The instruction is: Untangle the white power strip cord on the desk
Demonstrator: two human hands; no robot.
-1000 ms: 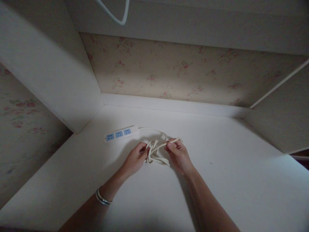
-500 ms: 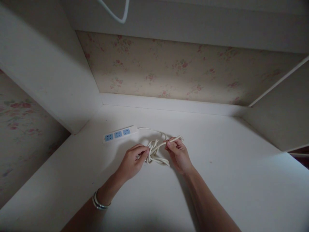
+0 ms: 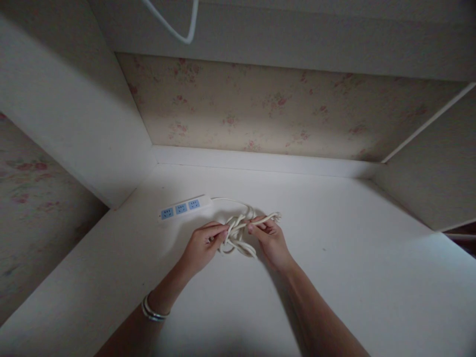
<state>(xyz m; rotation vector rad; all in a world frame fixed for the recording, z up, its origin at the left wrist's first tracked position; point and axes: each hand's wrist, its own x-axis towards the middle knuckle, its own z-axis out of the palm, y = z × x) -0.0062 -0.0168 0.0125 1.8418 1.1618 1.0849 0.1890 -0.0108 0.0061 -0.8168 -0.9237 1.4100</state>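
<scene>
A white power strip (image 3: 181,208) with three blue socket panels lies on the white tabletop. From its right end runs a cream power cord (image 3: 238,241), bundled and tangled between my hands. My left hand (image 3: 203,244) pinches the left side of the tangle between thumb and fingers. With thumb and fingers closed, my right hand (image 3: 272,243) grips a stretch of the cord on the right side of the tangle. Part of the cord sticks out past the right fingers, ending in a small pale piece too blurred to make out.
The white tabletop (image 3: 364,277) ends at a low white ledge (image 3: 260,162) with floral wallpaper (image 3: 275,109) behind. Upright panels (image 3: 111,134) close in at the left and right. A white loop (image 3: 186,37) hangs at the top, and an overhead shelf (image 3: 297,39) spans the back.
My right hand has moved slightly left, closer to the tangle, and its grip sits nearer the knot. My left hand has barely moved and still pinches the cord.
</scene>
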